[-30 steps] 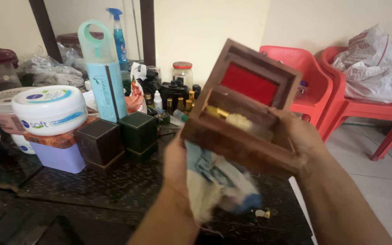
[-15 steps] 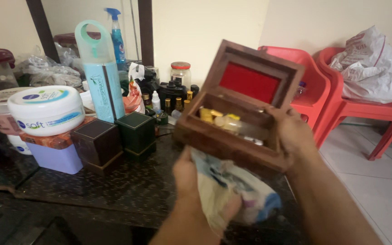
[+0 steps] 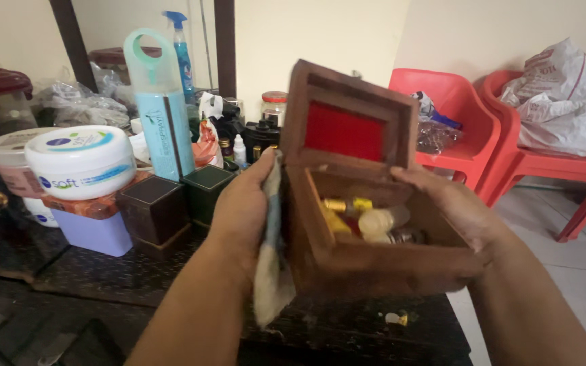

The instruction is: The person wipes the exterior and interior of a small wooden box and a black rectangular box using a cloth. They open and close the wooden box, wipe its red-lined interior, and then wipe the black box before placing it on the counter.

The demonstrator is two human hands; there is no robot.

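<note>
A dark patterned table point(image 3: 137, 278) crowded with jars and bottles lies below and left of the hands; red plastic chairs point(image 3: 469, 135) stand beyond the right hand. A wooden box point(image 3: 367, 251) with its red-lined lid point(image 3: 345, 122) open is held above the table between both hands. The left hand point(image 3: 242, 210) presses a soft cloth point(image 3: 272, 271) flat against the box's left wall; the right hand point(image 3: 452, 210) grips the right wall and rim. Small bottles point(image 3: 367, 220) lie loose inside. The box is judged rigid, moderately light; the contents are judged fragile and likely to spill if tipped. Support is best taken on the side walls, not the hinged lid.
</note>
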